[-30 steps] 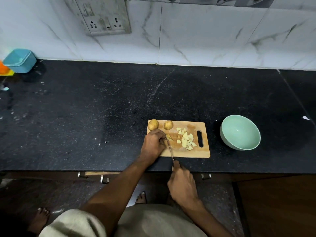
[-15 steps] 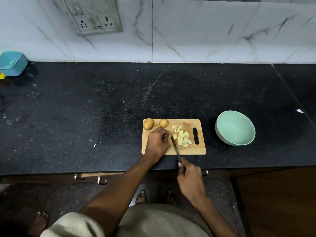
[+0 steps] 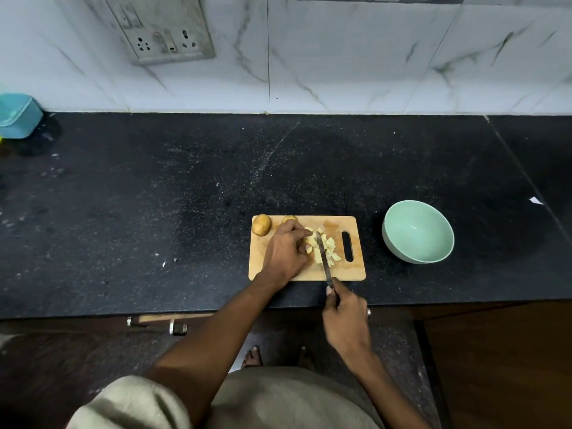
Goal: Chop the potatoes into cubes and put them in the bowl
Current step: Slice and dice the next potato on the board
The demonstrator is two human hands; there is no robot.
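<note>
A wooden cutting board (image 3: 269, 267) lies near the counter's front edge. Two whole potatoes sit at its far left corner: one (image 3: 261, 224) in full view, the other (image 3: 289, 218) half hidden behind my left hand (image 3: 286, 252). My left hand rests on the board with fingers curled, holding potato pieces against the knife blade. A heap of pale potato cubes (image 3: 329, 249) lies mid-board. My right hand (image 3: 345, 317) grips the knife (image 3: 323, 258) by its handle, blade pointing away through the cubes. The empty mint-green bowl (image 3: 418, 231) stands right of the board.
The black stone counter (image 3: 185, 196) stretches wide on both sides. A teal container (image 3: 17, 114) sits at the far left by the tiled wall. A socket panel (image 3: 161, 29) is on the wall. Small scraps (image 3: 536, 200) lie on the counter. Drawer handles (image 3: 178, 328) show below the edge.
The knife has shifted right and further onto the board, into the heap of cubes. My left hand moved up and right with it, now partly covering the second potato.
</note>
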